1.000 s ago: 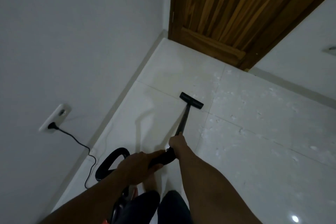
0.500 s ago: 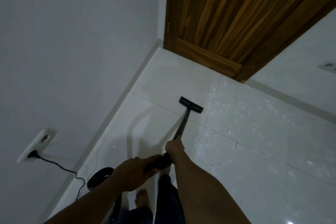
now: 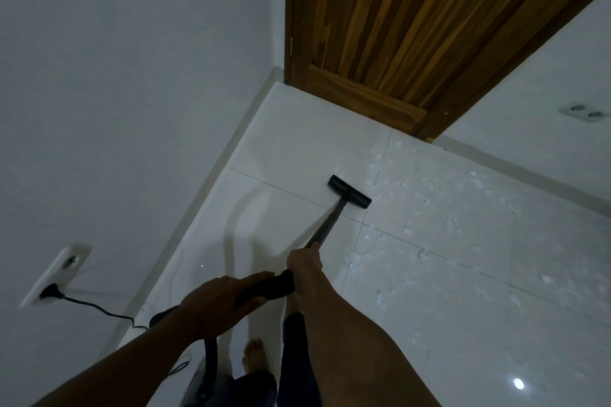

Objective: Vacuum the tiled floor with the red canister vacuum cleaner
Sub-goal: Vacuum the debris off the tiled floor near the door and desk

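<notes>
The black floor nozzle (image 3: 349, 192) lies flat on the white tiled floor (image 3: 291, 149), just past a grout line. Its dark wand (image 3: 327, 225) slopes back to my hands. My right hand (image 3: 305, 266) grips the wand at its lower end. Behind it, my left hand (image 3: 220, 302) grips the black handle (image 3: 274, 284). The black hose (image 3: 210, 357) drops from the handle toward the canister, which is mostly hidden at the bottom edge. White crumbs (image 3: 420, 231) are scattered over the tiles right of the nozzle.
A wooden door (image 3: 396, 26) stands closed ahead. The grey wall on the left carries a socket (image 3: 58, 271) with a black plug and cord (image 3: 99, 307) trailing to the floor. A second socket (image 3: 583, 112) sits on the right wall. My bare foot (image 3: 254, 357) stands below the handle.
The nozzle has moved forward across the grout line, toward the door. Both hands followed it, keeping their grip. The view has tilted up, showing more of the door.
</notes>
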A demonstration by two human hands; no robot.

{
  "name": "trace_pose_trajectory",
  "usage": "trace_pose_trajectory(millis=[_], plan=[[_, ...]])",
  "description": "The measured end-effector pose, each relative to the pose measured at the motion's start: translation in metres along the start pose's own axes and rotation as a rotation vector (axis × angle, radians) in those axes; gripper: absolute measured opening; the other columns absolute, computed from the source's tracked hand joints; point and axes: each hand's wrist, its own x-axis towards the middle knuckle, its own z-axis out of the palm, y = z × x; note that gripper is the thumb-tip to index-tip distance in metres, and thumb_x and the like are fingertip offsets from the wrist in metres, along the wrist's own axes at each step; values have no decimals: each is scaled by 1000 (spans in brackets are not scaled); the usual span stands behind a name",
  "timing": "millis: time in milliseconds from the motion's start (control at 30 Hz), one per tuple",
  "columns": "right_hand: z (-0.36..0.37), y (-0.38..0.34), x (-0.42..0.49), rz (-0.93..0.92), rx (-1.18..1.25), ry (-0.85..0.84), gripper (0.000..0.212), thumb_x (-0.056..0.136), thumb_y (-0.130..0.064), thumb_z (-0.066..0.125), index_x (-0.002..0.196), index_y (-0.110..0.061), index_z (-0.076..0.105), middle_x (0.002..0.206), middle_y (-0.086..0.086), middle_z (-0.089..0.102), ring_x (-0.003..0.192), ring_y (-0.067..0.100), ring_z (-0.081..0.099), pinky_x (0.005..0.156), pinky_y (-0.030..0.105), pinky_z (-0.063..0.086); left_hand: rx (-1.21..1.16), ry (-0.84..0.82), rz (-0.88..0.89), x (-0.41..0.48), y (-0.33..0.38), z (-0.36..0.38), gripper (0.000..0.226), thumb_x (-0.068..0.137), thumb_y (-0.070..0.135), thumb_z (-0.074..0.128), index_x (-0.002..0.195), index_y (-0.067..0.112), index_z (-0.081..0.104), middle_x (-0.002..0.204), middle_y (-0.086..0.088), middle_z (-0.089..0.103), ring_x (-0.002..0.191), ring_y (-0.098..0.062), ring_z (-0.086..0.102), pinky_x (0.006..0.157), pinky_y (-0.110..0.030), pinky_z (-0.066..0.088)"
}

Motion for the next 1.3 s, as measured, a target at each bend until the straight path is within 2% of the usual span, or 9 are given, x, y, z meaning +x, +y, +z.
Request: trace_pose_trajectory(millis=[100,233,333,467,533,633,767,900,1300], plan=[[-3,-7,1,12,60,-35,68,96,-14,44,155,-22,11,127,17,54,101,30,60,67,32,45,-30,25,10,-2,-2,-2,81,77,80,8,152,50,19,74,20,47,65,4,50,58,-10,35],[-8,-16,-2,6,149,-165,67,93,-10,43,153,-15,15,135,18,48,112,32,59,74,39,57,-27,57,-17,0,-3,-9,58,97,63,29,152,49,21,71,16,50,63,-1,54,57,-12,36],[-8,-17,-1,-15,8,-159,61,97,-11,43,151,-7,15,135,16,48,104,24,58,52,28,47,-43,58,-28,-2,-2,-7,55,100,59,34,152,49,20,73,15,51,63,-2,55,57,-12,36],[1,-13,4,-85,41,-241,53,92,-13,44,144,-7,34,134,16,50,116,30,56,88,37,50,-64,53,-48,-6,-1,-3,55,100,57,34,152,49,18,76,14,54,62,-2,54,57,-11,37],[2,-14,7,-101,6,-247,52,94,-13,43,144,-7,33,136,16,49,119,30,55,91,36,48,-87,61,-68,-4,-4,2,56,99,59,33,153,49,18,76,12,56,61,-2,55,57,-11,38],[3,-26,18,-113,-26,-239,53,95,-11,44,146,-9,29,137,15,47,118,30,55,84,32,47,-124,61,-91,7,-6,6,59,97,65,30,153,48,19,72,11,58,58,-4,58,56,-12,42],[-7,-47,41,-59,-118,-171,72,96,-8,42,157,-20,5,136,17,49,102,30,59,52,26,42,-128,42,-85,41,-1,3,63,95,70,27,154,48,18,71,11,58,58,-4,58,61,-17,50],[-21,-71,73,-49,-119,-152,76,94,-9,42,157,-26,4,134,19,50,100,30,59,70,32,50,-151,25,-95,82,8,-9,57,101,58,39,153,49,17,70,12,56,59,-5,58,58,-14,44],[-33,-151,149,-60,-294,-107,80,92,-8,44,157,-31,3,134,18,50,92,28,59,69,33,52,-270,14,-170,178,10,-40,53,103,51,40,153,50,21,66,14,52,52,-3,55,56,-13,42]])
